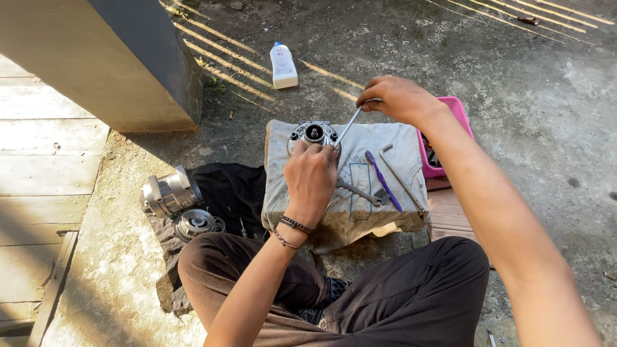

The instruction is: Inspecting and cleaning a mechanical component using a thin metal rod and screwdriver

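Near the middle of the frame my left hand (311,175) rests on the round metal housing (313,133), fingers curled down over its near edge; how firm that grip is I cannot tell. My right hand (397,97), up and to the right, has its grip closed around the top of a thin metal rod (348,127) slanting down to the housing. The housing sits on a grey cloth (347,212) on the concrete ground, with a wrench (360,193) and purple-handled tool (384,181) beside it.
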